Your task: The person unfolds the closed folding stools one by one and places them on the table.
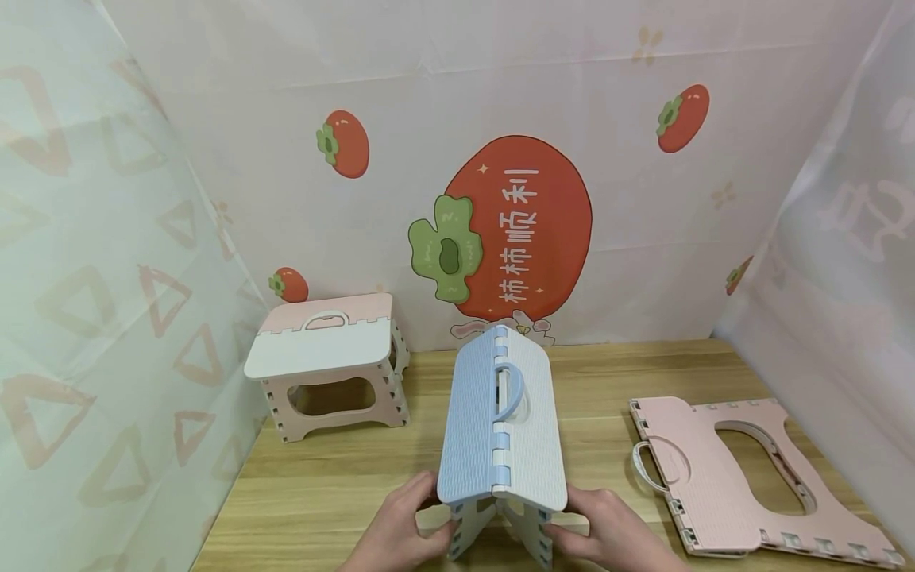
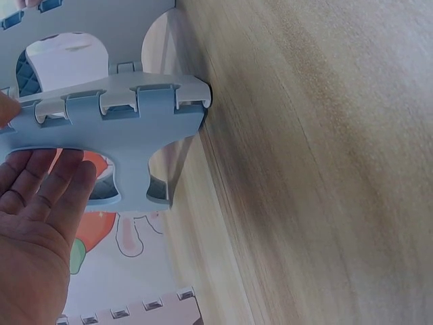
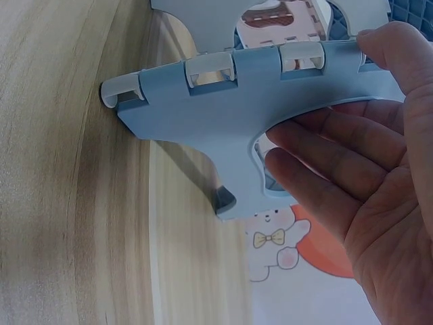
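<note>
- Pinched by left hand (image 1: pixel 403 526) and right hand (image 1: pixel 600 528): leg panels (image 3: pixel 223 108) of the half-folded blue-and-white stool (image 1: pixel 468 429), at six o'clock in the head view.
- Fingers (image 3: pixel 314 189) could be nipped at the hinged edge (image 3: pixel 257 68) if the panels are moved abruptly.
- Flat pink stool (image 1: pixel 704 477), at four o'clock, could be knocked if the swing is widened.

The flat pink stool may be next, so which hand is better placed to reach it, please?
Probably the right hand: the flat pink stool lies to its right, while the left hand is on the other side of the blue stool, which both hold.
</note>
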Tool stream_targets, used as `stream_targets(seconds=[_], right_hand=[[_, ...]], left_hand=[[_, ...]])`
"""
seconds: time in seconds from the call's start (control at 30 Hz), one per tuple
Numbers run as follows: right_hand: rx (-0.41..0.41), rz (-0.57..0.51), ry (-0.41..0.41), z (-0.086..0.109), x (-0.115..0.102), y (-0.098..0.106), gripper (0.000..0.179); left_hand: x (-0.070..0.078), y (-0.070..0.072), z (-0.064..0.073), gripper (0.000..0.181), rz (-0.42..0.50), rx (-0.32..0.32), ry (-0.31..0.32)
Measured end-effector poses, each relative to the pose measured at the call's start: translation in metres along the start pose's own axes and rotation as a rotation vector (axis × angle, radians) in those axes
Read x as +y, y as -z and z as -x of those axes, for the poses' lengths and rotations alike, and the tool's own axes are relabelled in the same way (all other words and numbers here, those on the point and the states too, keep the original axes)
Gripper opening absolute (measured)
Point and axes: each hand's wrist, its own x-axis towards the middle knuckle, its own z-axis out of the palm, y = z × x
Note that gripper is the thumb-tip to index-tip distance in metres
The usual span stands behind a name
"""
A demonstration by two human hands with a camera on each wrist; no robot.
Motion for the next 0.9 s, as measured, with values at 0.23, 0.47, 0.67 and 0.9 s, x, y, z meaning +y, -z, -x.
stream_targets(seconds=[0.23,0.47,0.67,0.9], right_hand=[[-0.014,-0.022,-0.006,0.0003,0.0008,0.0012,0.042],[-0.007,-0.011,-0.029,0.0019,0.0007,0.0020,0.042],[-0.005,0.008,-0.038,0.0031,0.0017,0.0025,0.041],[-0.014,-0.004,-0.054,0.0039,0.0021,0.0040,0.042]], left_hand=[[-0.0009,0.0002,0.0013,0.054,0.002,0.001,0.010],[-0.0020,0.0004,0.0021,0.054,-0.003,0.005,0.009],[-0.0014,0.0018,0.0024,0.053,0.004,-0.001,0.024],[-0.0017,0.0024,0.0030,0.053,0.004,0.001,0.021]])
